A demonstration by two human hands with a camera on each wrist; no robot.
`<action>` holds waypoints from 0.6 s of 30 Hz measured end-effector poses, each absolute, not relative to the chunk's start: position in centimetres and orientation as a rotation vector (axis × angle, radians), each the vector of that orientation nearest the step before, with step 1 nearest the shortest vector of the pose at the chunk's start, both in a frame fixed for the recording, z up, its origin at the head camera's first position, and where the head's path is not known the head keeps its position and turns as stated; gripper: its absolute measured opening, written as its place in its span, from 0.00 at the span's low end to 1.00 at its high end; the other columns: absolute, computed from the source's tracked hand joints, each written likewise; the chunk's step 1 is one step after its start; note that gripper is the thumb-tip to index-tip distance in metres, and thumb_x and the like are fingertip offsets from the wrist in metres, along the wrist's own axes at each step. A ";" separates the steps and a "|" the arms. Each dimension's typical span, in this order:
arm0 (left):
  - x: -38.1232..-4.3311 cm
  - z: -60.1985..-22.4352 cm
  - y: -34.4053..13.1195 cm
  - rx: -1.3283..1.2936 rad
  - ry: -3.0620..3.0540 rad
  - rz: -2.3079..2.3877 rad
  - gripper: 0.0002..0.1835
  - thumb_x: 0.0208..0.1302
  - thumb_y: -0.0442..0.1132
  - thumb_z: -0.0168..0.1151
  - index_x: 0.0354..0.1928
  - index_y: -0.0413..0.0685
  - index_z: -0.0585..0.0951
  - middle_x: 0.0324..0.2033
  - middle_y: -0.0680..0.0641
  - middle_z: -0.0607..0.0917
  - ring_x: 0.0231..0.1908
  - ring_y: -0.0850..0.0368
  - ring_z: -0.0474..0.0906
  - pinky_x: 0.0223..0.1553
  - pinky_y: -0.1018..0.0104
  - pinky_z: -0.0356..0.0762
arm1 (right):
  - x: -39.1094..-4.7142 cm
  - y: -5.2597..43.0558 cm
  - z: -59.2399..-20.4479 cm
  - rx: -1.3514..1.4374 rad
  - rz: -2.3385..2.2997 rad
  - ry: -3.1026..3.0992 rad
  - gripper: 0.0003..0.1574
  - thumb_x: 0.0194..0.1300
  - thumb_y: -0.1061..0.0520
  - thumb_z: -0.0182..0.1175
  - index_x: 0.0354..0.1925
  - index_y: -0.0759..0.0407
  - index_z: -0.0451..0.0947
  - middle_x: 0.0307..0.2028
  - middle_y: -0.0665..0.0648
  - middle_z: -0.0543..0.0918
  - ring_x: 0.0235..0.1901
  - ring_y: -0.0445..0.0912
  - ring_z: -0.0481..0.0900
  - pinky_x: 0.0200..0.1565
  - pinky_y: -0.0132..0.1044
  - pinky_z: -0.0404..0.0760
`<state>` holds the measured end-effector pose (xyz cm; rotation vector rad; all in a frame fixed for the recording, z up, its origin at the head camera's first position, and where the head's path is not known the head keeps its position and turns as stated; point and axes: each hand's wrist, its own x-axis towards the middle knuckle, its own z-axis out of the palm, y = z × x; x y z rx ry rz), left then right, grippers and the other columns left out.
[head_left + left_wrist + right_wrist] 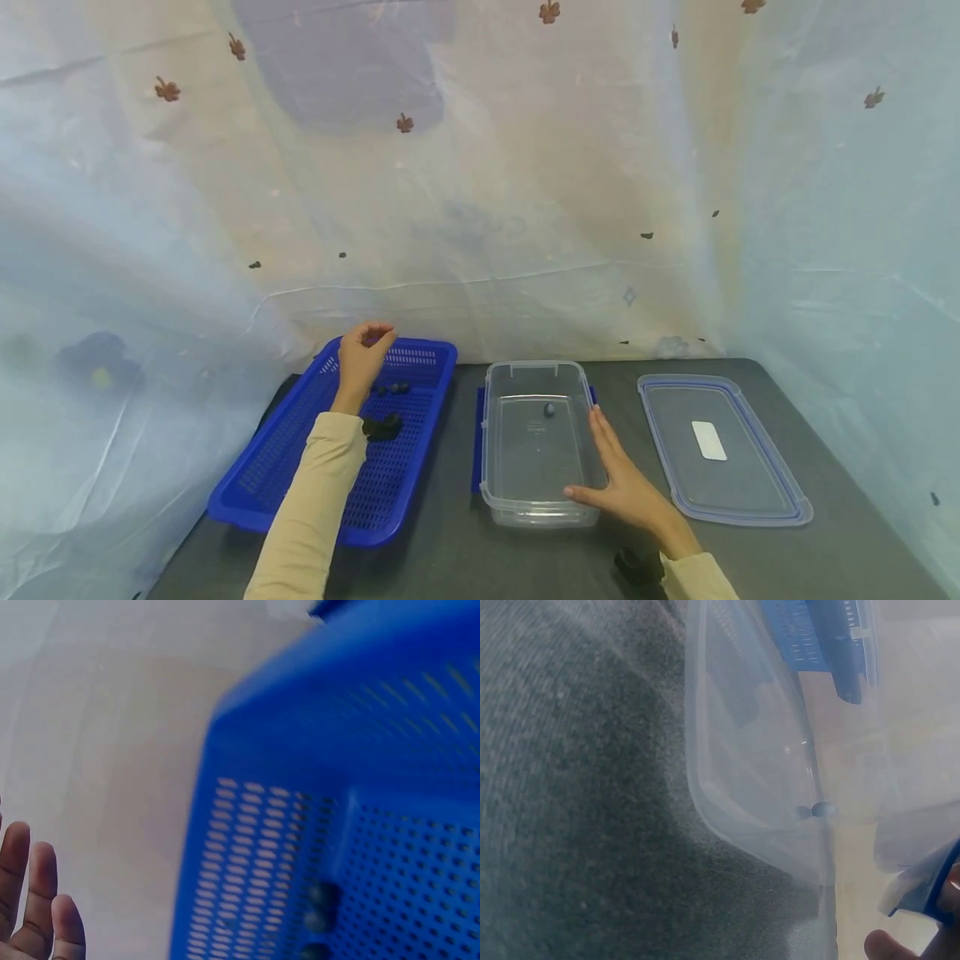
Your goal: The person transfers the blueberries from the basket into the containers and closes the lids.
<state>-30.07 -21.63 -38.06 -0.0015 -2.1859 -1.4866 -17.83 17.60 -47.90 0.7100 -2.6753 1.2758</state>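
Observation:
Over the far end of a blue perforated plastic basket (431, 417) is my left hand (362, 358), its fingers bent towards the thumb; nothing shows between them. Fingers of that hand (41, 900) appear loosely extended in the left wrist view. On the basket floor below lie several small, dark, round pieces (401, 388). A clear plastic container (536, 467) stands uncovered at the middle, with one small dark-blue round piece (550, 410) inside. My right hand (626, 483) rests along the container's right side, fingers straight and thumb spread over its near right corner.
A clear lid (750, 475) with a blue-edged rim and white label lies flat on the dark table (450, 567), right of the container. Blue side clips (477, 442) stick out from the container. A patterned plastic sheet (487, 208) hangs behind the table.

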 end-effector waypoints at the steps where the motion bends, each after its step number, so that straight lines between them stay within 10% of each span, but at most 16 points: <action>1: -30.2 -38.3 -21.8 0.016 -2.182 -1.485 0.10 0.55 0.41 0.62 0.37 0.44 0.80 0.36 0.49 0.79 0.36 0.56 0.73 0.35 0.62 0.69 | -17.8 17.6 -47.9 0.711 1.275 -2.674 0.70 0.44 0.39 0.67 0.68 0.54 0.31 0.68 0.56 0.33 0.65 0.56 0.36 0.53 0.64 0.51; 18: -34.7 -46.2 -25.8 0.408 -2.039 -1.519 0.14 0.52 0.45 0.65 0.40 0.48 0.81 0.36 0.47 0.79 0.41 0.52 0.70 0.29 0.49 0.69 | -17.9 17.7 -48.2 0.707 1.284 -2.659 0.69 0.44 0.39 0.67 0.69 0.53 0.32 0.68 0.56 0.34 0.65 0.56 0.37 0.52 0.63 0.52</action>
